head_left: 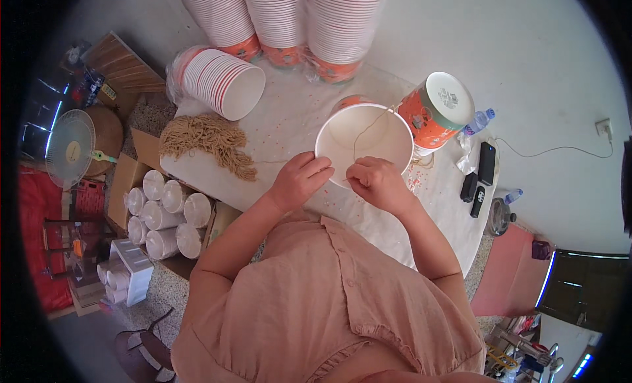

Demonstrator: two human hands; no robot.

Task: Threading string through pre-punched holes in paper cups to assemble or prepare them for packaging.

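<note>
A white-lined paper bucket (364, 131) with an orange printed outside stands on the covered table in front of me, its mouth facing up. My left hand (300, 180) is closed with its fingertips at the near left rim. My right hand (378, 184) pinches a thin tan string (366, 127) at the near rim. From there the string rises in a loop across the bucket's mouth toward the far right rim. To the left lies a bundle of tan strings (205, 140), a loose strand trailing toward my left hand.
An upturned orange bucket stack (434, 109) stands at right, beside a water bottle (480, 121) and black devices (486, 164). Nested buckets (227, 83) lie at back left; tall wrapped stacks (280, 21) stand behind. Left of the table, a carton (135, 160) holds several wrapped white rolls.
</note>
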